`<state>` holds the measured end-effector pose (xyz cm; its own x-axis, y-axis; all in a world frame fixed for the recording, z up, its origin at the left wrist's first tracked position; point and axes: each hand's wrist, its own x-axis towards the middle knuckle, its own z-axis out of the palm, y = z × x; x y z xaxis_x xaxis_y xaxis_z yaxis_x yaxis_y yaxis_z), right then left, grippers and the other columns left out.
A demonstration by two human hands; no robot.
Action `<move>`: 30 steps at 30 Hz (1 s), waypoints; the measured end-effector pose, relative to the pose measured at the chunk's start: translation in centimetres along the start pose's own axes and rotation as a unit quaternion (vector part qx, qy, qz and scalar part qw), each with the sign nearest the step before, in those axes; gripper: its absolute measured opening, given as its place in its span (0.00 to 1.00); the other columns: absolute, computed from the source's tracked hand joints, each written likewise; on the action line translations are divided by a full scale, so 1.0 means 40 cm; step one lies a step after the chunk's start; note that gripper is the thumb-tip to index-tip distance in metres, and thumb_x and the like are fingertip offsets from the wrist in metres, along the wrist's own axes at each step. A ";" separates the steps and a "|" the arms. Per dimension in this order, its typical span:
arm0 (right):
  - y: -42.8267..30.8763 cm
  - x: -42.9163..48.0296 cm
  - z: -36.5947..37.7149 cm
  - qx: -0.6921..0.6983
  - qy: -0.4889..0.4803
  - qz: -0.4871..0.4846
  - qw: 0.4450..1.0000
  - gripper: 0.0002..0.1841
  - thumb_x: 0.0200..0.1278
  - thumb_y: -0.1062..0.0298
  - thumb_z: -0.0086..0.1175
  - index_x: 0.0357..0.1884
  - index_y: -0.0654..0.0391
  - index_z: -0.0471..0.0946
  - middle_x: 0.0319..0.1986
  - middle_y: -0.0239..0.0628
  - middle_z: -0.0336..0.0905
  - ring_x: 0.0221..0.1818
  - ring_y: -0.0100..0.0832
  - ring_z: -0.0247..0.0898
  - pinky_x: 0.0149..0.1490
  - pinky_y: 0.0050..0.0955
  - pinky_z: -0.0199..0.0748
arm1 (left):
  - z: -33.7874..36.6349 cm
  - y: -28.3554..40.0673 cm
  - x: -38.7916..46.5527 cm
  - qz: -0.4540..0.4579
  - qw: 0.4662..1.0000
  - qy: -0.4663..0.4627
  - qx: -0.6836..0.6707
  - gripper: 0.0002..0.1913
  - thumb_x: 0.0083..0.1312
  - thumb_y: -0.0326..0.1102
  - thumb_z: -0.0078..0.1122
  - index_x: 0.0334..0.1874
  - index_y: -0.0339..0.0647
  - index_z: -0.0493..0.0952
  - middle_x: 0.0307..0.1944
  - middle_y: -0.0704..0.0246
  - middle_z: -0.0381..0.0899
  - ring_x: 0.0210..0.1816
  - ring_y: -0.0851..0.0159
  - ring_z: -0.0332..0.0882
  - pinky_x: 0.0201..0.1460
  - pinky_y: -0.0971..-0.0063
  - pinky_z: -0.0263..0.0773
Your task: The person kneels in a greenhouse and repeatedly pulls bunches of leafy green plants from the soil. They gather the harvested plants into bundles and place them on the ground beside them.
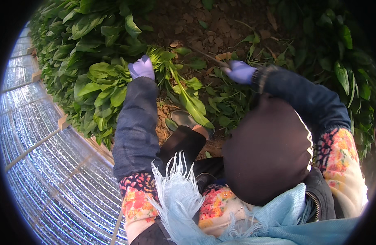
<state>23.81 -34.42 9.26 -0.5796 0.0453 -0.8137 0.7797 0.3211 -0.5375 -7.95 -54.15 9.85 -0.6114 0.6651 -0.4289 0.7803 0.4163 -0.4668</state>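
Note:
My left hand [142, 68], in a thin purple glove, grips a bunch of leafy greens that look like spinach [103, 76]. The broad leaves spread to the left of the fist, and the pale stems [159, 58] stick out on its right. My right hand [241, 72], gloved the same way, is closed around the handle of a thin tool [210, 57], seemingly a knife or sickle. Its narrow end points up and left over the soil towards the stems; the exact shape is too dark to tell. A long-stemmed loose plant [188, 98] hangs or lies below the bunch.
Dense standing greens [74, 33] fill the upper left, and more [344, 73] grow at the right. Between them is dry, cracked soil [203, 21] with scattered cut leaves [226, 101]. Shiny plastic sheeting [47, 171] over ribs runs along the left. My shoe [183, 118] rests on the ground.

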 end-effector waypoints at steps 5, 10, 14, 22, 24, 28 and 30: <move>0.195 -0.132 -0.050 0.103 0.035 -0.008 0.994 0.30 0.76 0.43 0.50 0.59 0.63 0.79 0.43 0.50 0.86 0.46 0.42 0.83 0.52 0.41 0.78 | -0.041 -0.061 -0.011 0.046 0.998 -0.038 0.020 0.16 0.59 0.32 0.64 0.51 0.50 0.77 0.43 0.65 0.89 0.45 0.57 0.89 0.50 0.56 0.74; 0.269 -0.190 -0.054 0.063 0.207 -0.006 0.976 0.25 0.74 0.47 0.54 0.55 0.62 0.81 0.44 0.52 0.85 0.48 0.48 0.83 0.53 0.43 0.79 | -0.140 -0.116 -0.081 0.073 0.991 0.033 -0.104 0.21 0.59 0.40 0.68 0.54 0.49 0.76 0.37 0.65 0.88 0.43 0.53 0.87 0.48 0.61 0.72; 0.252 -0.194 -0.050 -0.180 0.299 -0.001 0.937 0.22 0.72 0.48 0.57 0.47 0.61 0.80 0.40 0.51 0.82 0.44 0.52 0.80 0.49 0.48 0.79 | -0.191 -0.147 -0.120 0.063 0.978 0.089 -0.180 0.29 0.53 0.41 0.76 0.59 0.52 0.77 0.42 0.66 0.89 0.45 0.55 0.86 0.53 0.67 0.74; -0.062 0.030 -0.037 0.093 0.136 -0.294 0.942 0.35 0.67 0.45 0.59 0.69 0.59 0.73 0.61 0.58 0.76 0.67 0.50 0.72 0.71 0.42 0.69 | -0.217 -0.178 -0.152 0.109 0.834 0.093 -0.533 0.28 0.59 0.32 0.70 0.63 0.44 0.75 0.48 0.67 0.88 0.47 0.63 0.86 0.53 0.69 0.76; -0.128 0.092 -0.046 0.205 0.056 -0.260 0.942 0.38 0.68 0.51 0.59 0.76 0.58 0.63 0.67 0.56 0.71 0.71 0.48 0.67 0.75 0.42 0.64 | -0.228 -0.182 -0.173 0.121 0.825 0.114 -0.540 0.23 0.65 0.29 0.66 0.63 0.39 0.75 0.49 0.66 0.87 0.48 0.64 0.86 0.53 0.70 0.82; -0.252 0.175 -0.028 0.044 0.151 -0.350 0.924 0.44 0.70 0.57 0.57 0.83 0.56 0.48 0.75 0.52 0.61 0.78 0.43 0.56 0.78 0.40 0.59 | -0.244 -0.172 -0.194 0.110 0.893 0.222 -0.375 0.25 0.60 0.33 0.71 0.61 0.42 0.76 0.42 0.65 0.88 0.43 0.60 0.86 0.49 0.66 0.80; -0.312 0.186 -0.011 0.159 -0.013 -0.371 0.915 0.43 0.73 0.64 0.56 0.83 0.56 0.45 0.74 0.48 0.65 0.75 0.37 0.61 0.77 0.36 0.59 | -0.243 -0.174 -0.199 0.126 0.872 0.231 -0.412 0.22 0.63 0.35 0.69 0.60 0.42 0.77 0.40 0.66 0.88 0.40 0.61 0.87 0.46 0.69 0.79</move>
<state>9.65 -37.68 10.01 -0.9749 -0.0970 -0.2006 0.2049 -0.0374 -0.9781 -7.25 -56.30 24.04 -0.4374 0.8993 0.0079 0.8280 0.3993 0.3937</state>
